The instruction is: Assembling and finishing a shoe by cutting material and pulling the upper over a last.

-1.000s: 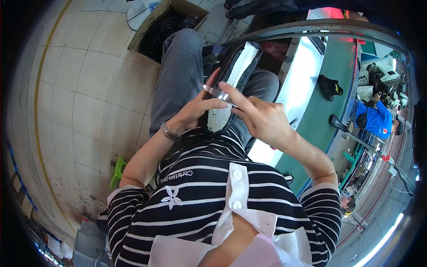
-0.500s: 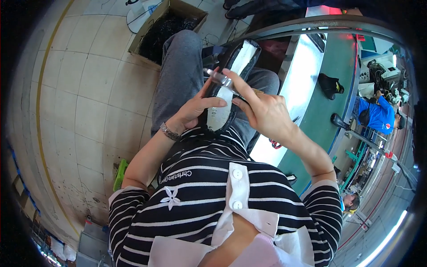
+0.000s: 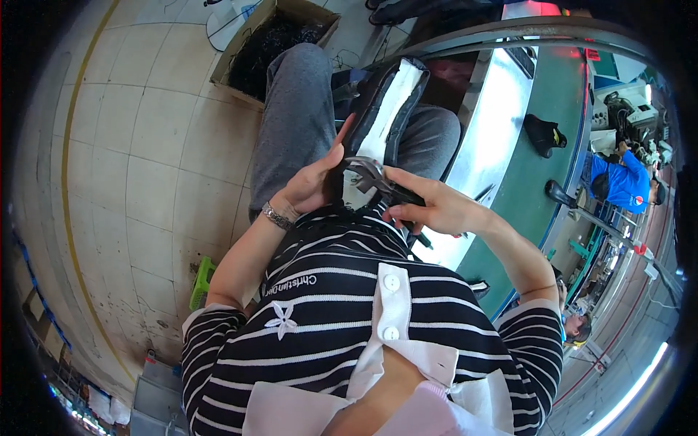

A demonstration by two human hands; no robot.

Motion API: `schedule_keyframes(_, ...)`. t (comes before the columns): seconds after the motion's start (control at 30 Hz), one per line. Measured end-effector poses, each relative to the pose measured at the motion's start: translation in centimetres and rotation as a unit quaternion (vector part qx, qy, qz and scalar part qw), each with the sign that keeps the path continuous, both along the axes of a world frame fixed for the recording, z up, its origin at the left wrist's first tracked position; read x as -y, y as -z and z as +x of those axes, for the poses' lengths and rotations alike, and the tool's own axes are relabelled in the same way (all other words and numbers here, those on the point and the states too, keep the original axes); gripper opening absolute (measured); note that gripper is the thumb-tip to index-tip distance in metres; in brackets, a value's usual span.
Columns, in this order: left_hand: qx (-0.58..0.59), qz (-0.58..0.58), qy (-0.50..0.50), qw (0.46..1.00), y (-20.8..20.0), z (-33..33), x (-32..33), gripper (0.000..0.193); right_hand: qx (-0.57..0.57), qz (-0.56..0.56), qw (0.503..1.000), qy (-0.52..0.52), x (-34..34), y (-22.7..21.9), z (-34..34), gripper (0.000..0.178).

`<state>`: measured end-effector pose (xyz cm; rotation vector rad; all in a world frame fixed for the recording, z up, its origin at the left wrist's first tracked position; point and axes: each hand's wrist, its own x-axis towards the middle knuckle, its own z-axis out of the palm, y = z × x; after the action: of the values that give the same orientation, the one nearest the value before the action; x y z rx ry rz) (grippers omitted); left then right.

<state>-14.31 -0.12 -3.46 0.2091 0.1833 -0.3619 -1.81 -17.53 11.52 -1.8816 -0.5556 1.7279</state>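
Note:
A black shoe upper with a white insole point(image 3: 387, 120) lies sole-up across my lap, its far end pointing up and slightly right. My left hand point(image 3: 311, 183) grips it along the left side, near the end closest to my body. In my right hand point(image 3: 445, 207) is a pair of metal pincers point(image 3: 367, 174), fingers wrapped round the dark handles. The pincer head lies over the near end of the insole. Whether the jaws bite on the black edge cannot be made out.
Beyond my left knee stands a cardboard box point(image 3: 273, 51) of black scraps. To my right runs a green conveyor belt point(image 3: 542, 73) beside a shiny metal ledge point(image 3: 480, 138). A black shoe point(image 3: 543, 136) sits on the belt. A person in blue point(image 3: 624, 185) is further right.
My right hand and the pincers have come from the middle of the shoe down to its near end. The left thumb, earlier across the insole, has drawn back to the side.

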Motion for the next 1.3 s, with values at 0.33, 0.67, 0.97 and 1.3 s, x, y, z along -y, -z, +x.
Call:
schedule_keyframes(0.33, -0.031, 0.103, -0.036, 0.994, -2.3, 0.2, 0.3, 0.068, 0.567, 0.050, 0.753, -0.330, -0.7, -1.4, -2.6, 0.085)
schedule_keyframes(0.67, -0.025, 0.316, -0.101, 0.943, -1.8, 0.2, 1.7, 0.065, 0.329, 0.014, 0.897, -0.295, -1.6, -2.8, -0.9, 0.067)
schedule_keyframes(0.97, 0.006, 0.358, -0.012, 0.934, -1.1, -0.7, 1.3, 0.097, 0.455, -0.005, 0.814, -0.360, -3.5, -0.1, -1.0, 0.081)
schedule_keyframes(1.3, 0.015, 0.302, 0.007, 0.953, -1.0, 0.0, 1.4, 0.122, 0.458, 0.047, 0.818, -0.346, -1.6, 0.0, -2.3, 0.081)
